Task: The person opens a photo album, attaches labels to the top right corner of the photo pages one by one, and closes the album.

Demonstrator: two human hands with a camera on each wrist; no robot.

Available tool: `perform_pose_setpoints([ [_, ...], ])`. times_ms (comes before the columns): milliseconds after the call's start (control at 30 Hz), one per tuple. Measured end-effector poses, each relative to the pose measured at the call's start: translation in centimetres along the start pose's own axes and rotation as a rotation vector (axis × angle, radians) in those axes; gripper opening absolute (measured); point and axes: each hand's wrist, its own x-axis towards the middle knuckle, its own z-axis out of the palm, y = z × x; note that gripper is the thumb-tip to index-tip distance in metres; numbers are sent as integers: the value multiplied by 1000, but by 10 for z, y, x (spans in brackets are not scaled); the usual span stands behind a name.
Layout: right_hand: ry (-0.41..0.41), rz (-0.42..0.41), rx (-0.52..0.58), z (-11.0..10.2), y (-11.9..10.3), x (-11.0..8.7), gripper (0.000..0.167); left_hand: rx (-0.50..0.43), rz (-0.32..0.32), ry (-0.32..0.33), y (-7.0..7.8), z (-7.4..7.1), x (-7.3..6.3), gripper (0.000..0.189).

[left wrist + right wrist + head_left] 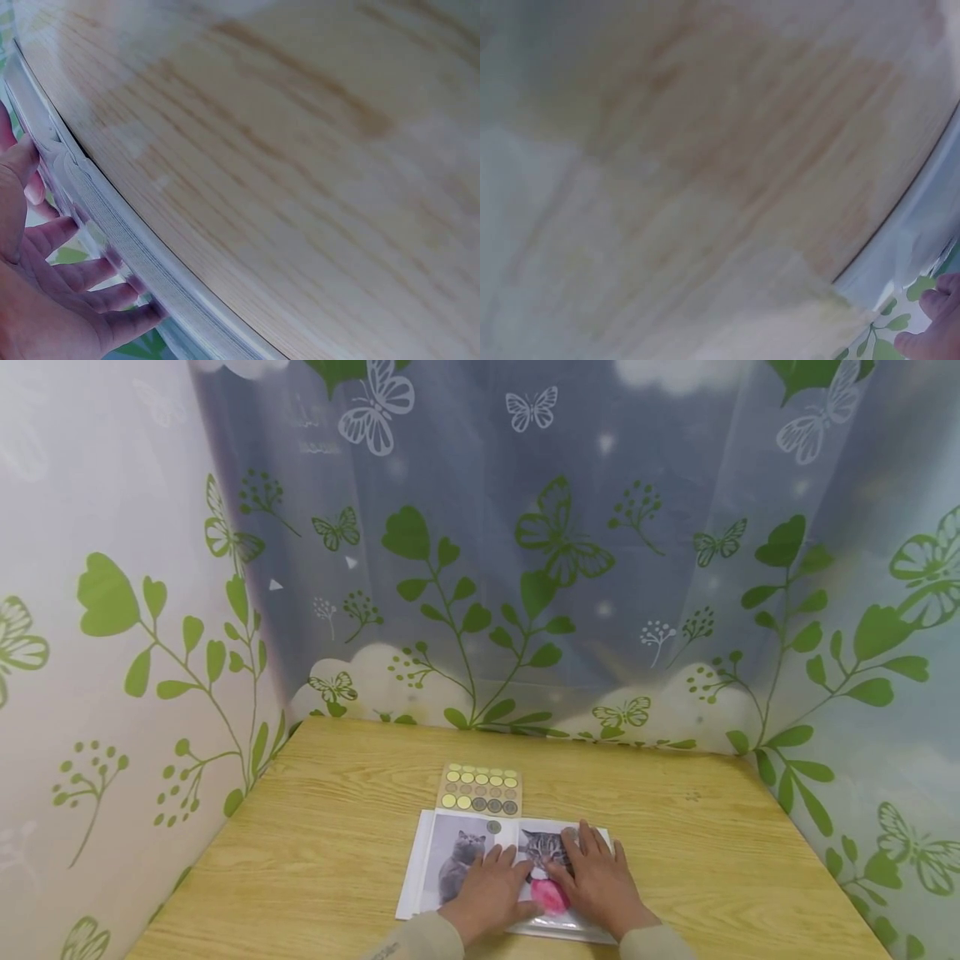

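Note:
An open photo album (pixel 411 877) with cat pictures lies on the wooden table. Its left page shows a grey cat (pixel 452 872), its right page a tabby and a pink patch (pixel 550 896). My left hand (pixel 491 889) rests over the middle of the album, fingers extended across the left picture and the fold. On the right page lies my right hand (pixel 600 881), fingers spread and pointing away from me, partly covering the tabby. The left wrist view shows the left fingers (pixel 90 274) along the thick page edges; the right wrist view catches only part of the right hand (pixel 934 330).
Directly behind the album is a tan board (pixel 442 785) with rows of yellow, brown and dark coin-like discs. A single dark disc (pixel 494 827) lies at the album's top edge. A printed curtain (pixel 480 568) with leaves and butterflies encloses the table (pixel 315 827) at the back and sides.

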Motion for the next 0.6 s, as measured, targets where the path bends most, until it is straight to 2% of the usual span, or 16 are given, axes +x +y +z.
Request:
perform_pose_setpoints([
  [167, 39, -21, 4, -2, 2, -3, 65, 6, -6, -9, 0, 0, 0, 68],
  [400, -4, 22, 0, -5, 6, -5, 64, 2, -9, -12, 0, -2, -1, 69],
  [600, 29, 17, -14, -4, 10, -5, 59, -7, -5, 2, 0, -1, -1, 68],
])
